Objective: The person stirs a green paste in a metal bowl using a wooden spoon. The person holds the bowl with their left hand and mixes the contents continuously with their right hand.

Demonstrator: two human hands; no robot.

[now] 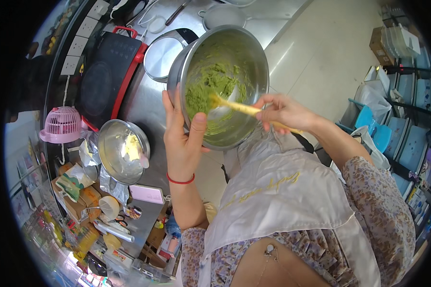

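My left hand (186, 132) grips the near left side of a steel mixing bowl (260, 71), thumb over the rim, fingers along the outside wall. The bowl is tilted, its mouth towards me. Thick green paste (215, 84) lies inside and is smeared over the wall. In my right hand (278, 113) is the handle of a yellow spatula (244, 107); its head is blurred and touches the paste. A second steel bowl (107, 161) on the counter holds a pale yellow mass (131, 147) and a pinkish utensil end.
A black and red induction cooktop (100, 75), a scale-like appliance with a round steel plate (163, 57) and a strainer (224, 17) are on the steel counter (143, 86). A phone (147, 194), a whisk (108, 208) and scissors lie nearer. Shelves with blue bins (413, 143) stand at right.
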